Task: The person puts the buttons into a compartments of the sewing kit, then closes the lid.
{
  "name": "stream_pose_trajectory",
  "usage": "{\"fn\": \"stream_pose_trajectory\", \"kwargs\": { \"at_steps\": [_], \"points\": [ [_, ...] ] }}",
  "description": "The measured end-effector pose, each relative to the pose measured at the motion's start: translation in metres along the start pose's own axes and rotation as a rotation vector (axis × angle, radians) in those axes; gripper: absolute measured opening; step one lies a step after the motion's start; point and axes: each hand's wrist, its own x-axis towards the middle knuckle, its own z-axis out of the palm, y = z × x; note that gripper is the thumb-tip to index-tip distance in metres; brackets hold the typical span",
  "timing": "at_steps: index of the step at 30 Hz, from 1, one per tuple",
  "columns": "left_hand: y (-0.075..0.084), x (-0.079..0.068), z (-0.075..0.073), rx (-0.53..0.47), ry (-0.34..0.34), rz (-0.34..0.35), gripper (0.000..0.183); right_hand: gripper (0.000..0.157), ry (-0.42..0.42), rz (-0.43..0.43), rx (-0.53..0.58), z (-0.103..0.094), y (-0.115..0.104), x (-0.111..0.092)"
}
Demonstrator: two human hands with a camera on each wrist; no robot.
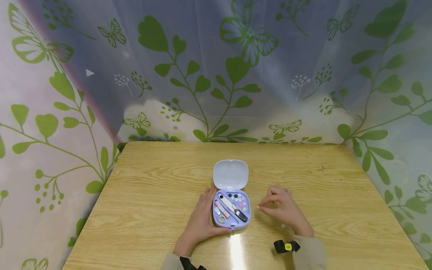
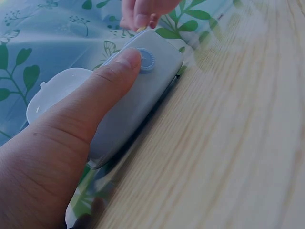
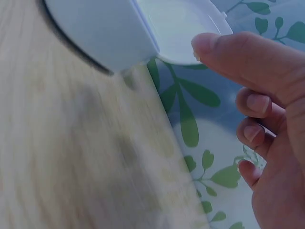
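An open lilac sewing box (image 1: 232, 225) stands on the table, its pale lid (image 1: 231, 174) tipped back. My left hand (image 1: 200, 221) holds it from the left, with fingers along the side and thumb across the front by the round catch (image 2: 147, 59). Inside lie small scissors (image 1: 233, 207), a pink-banded roll (image 1: 221, 209), a ring-shaped piece (image 1: 221, 219) and several buttons (image 1: 240, 200). Just right of the box, my right hand (image 1: 285, 210) pinches a tiny pale yellow button (image 1: 258, 207) between thumb and forefinger, the other fingers loosely bent.
One small white button (image 1: 282, 225) lies on the wooden table (image 1: 162, 172) below the right hand. A curtain (image 1: 216, 93) with leaves and butterflies hangs behind the table's far edge and along both sides.
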Motion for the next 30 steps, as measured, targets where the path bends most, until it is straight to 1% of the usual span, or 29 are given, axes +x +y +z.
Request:
{"fn": "stream_pose_trajectory", "kwargs": {
  "at_steps": [4, 9, 11, 15, 22, 26, 30],
  "points": [
    [0.0, 0.0, 0.0, 0.001, -0.001, -0.002, 0.135, 0.023, -0.04, 0.031, -0.004, 0.006, -0.001, 0.011],
    [-0.001, 0.0, 0.0, 0.001, -0.001, 0.001, 0.135, 0.021, -0.08, 0.017, -0.021, 0.015, -0.001, 0.025],
    [-0.002, 0.0, 0.001, 0.009, 0.001, 0.005, 0.135, 0.02, -0.101, 0.025, -0.024, 0.019, -0.001, 0.03],
    [-0.002, 0.0, 0.0, 0.018, -0.004, 0.002, 0.135, 0.018, -0.146, 0.077, -0.004, 0.029, -0.001, 0.037],
    [0.001, 0.001, -0.001, 0.006, -0.018, -0.005, 0.134, 0.014, -0.182, 0.116, 0.034, 0.043, -0.001, 0.043],
    [0.001, 0.001, -0.001, 0.009, -0.024, -0.012, 0.135, 0.015, -0.198, 0.165, 0.044, 0.047, 0.0, 0.044],
    [0.001, 0.001, 0.0, 0.012, -0.021, -0.014, 0.135, 0.015, -0.202, 0.194, 0.045, 0.048, 0.0, 0.044]
  ]
}}
